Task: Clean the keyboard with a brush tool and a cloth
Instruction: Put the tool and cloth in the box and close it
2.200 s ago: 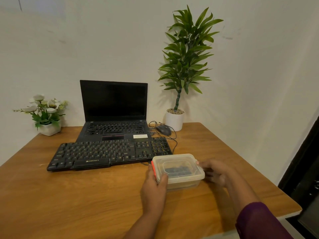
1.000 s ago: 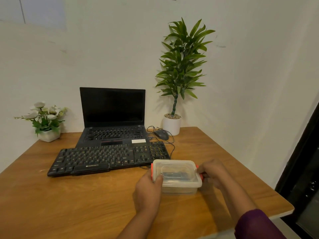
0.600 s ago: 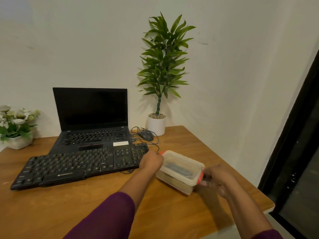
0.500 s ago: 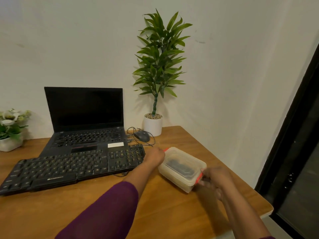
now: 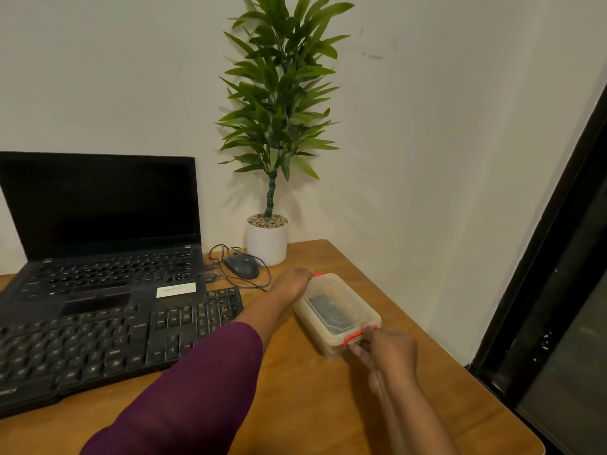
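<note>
Left hand (image 5: 290, 284) outstretched, right hand (image 5: 389, 354) pinching.

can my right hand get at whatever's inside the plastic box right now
Probably not yet. The lid still sits on the plastic box, covering the dark item inside. The right hand is at the near orange clip, the left hand at the far end.
</note>
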